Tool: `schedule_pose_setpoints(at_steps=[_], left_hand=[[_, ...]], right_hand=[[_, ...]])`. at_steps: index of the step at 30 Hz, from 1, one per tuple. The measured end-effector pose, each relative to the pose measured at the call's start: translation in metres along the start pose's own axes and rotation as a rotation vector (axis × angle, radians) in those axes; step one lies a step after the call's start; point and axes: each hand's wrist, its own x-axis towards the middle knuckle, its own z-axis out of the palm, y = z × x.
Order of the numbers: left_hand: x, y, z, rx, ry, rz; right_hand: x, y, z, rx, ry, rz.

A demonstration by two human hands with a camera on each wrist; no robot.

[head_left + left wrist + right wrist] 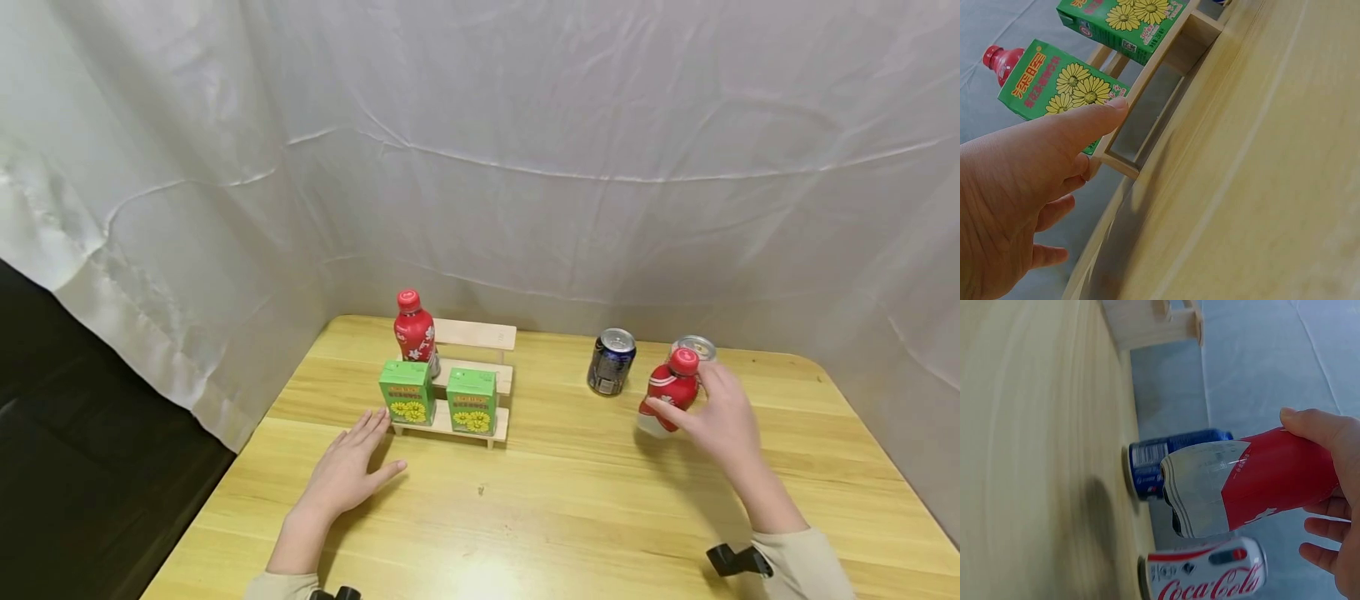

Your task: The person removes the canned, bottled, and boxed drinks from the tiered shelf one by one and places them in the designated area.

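Note:
My right hand (722,417) grips a red and white bottle (672,385) with a red cap. In the right wrist view this bottle (1254,481) is tilted and raised off the table, its base showing. My left hand (347,465) lies with fingers extended at the front left of a small wooden tiered rack (475,333). Its fingertips are by the left green drink carton (407,393); whether they touch the rack, I cannot tell. A second green carton (472,402) stands beside it on the lowest tier. Behind them, on a higher tier, stands another red bottle (415,332).
A dark blue can (611,363) stands on the wooden table (570,500) right of the rack. Behind the held bottle is a white Coca-Cola can (1207,573), mostly hidden in the head view. Grey cloth (555,208) hangs along the table's back and sides.

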Motion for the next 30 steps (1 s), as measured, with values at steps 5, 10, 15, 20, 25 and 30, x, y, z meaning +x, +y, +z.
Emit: schedule_pose_setpoints(at_steps=[5,10,15,20,25,30], left_hand=[[0.000,0.000,0.000,0.000,0.003,-0.001],[0.000,0.000,0.000,-0.001,0.006,0.000],[0.000,0.000,0.000,-0.002,0.001,-0.001],[0.001,-0.001,0.001,0.003,0.005,0.002],[0.000,-0.001,0.002,0.006,0.006,0.004],[0.000,-0.001,0.003,0.001,0.004,0.000]], right_hand=[[-0.006,0.012,-0.004,-0.011,-0.028,0.049],[-0.009,0.025,-0.004,-0.020,-0.016,0.060],[-0.012,0.033,-0.006,-0.040,-0.024,0.084],[-0.013,0.039,-0.006,-0.044,-0.023,0.102],[-0.016,0.046,-0.005,-0.054,-0.013,0.108],[-0.019,0.051,-0.005,-0.075,-0.036,0.113]])
